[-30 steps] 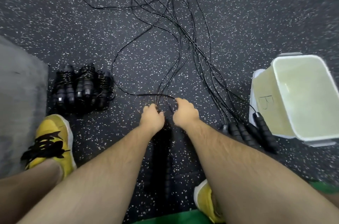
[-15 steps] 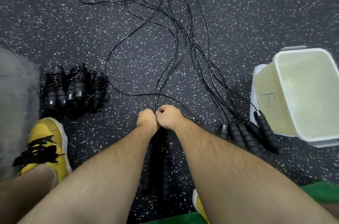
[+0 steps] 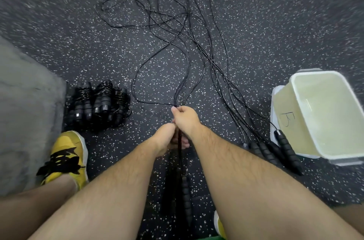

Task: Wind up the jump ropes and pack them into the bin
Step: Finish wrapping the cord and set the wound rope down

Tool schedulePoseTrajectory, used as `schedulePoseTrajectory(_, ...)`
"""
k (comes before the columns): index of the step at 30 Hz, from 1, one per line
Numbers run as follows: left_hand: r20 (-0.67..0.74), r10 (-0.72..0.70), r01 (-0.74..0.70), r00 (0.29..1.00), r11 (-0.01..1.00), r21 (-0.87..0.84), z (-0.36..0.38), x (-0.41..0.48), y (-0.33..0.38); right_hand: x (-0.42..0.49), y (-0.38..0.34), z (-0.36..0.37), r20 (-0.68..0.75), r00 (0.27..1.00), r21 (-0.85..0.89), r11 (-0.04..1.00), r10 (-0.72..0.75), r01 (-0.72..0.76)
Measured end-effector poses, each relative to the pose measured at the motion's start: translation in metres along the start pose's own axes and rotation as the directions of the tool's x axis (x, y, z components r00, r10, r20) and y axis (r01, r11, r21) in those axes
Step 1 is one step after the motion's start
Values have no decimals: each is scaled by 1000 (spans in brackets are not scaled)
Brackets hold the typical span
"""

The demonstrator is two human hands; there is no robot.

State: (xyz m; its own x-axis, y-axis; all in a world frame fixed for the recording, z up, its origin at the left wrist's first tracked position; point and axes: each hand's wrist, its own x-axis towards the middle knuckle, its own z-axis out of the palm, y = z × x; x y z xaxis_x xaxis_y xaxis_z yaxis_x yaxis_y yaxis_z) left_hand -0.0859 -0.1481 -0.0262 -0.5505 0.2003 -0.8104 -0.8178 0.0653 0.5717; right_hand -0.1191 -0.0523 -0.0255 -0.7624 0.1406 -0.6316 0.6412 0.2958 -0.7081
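Both hands grip the black cord of one jump rope in front of me. My right hand [image 3: 185, 119] pinches the cord where several strands gather, just ahead of my left hand [image 3: 166, 139], which is closed on the same cord nearer me. That rope's foam handles [image 3: 186, 194] hang below my hands, between my forearms. Loose black rope cords [image 3: 189, 29] trail away over the floor. Several more handles [image 3: 283, 151] lie at the right, beside the pale plastic bin [image 3: 307, 113], which holds nothing I can see. A pile of wound-up ropes [image 3: 98, 104] lies at the left.
The floor is dark speckled rubber. A grey mat [image 3: 25, 113] covers the left side. My yellow shoe [image 3: 63, 159] sits at the mat's edge, and the other shoe [image 3: 219, 226] shows at the bottom. The bin stands tilted on its white lid [image 3: 274, 102].
My hands were side by side at the floor; now the right hand is ahead of the left, and both have lifted the cord with the handles hanging below. The view shifted.
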Motion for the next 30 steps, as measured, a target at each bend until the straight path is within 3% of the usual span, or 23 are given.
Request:
schedulePoseTrajectory(8, -137, 112, -145, 984, 953, -265, -14, -46, 26, -46, -21, 1, -58, 997, 9, 998, -54, 55)
schedulePoseTrajectory(15, -221, 242, -274, 945, 953, -131, -14, -57, 39, -73, -19, -1, -114, 962, -250, 945, -248, 214)
schedulePoseTrajectory(19, -317, 238, -281, 918, 955, -98, -18, -50, 41, -81, -26, -3, -36, 985, -202, 967, -168, 157)
schedulePoseTrajectory(24, -297, 236, -300, 925, 934, -191, -22, -47, 47, -76, -27, 0, -129, 981, -121, 984, -145, 130)
schedulePoseTrajectory(30, -223, 227, -283, 948, 923, -261, -30, -46, 43, -61, -30, 2, 32, 985, -6, 986, -167, 167)
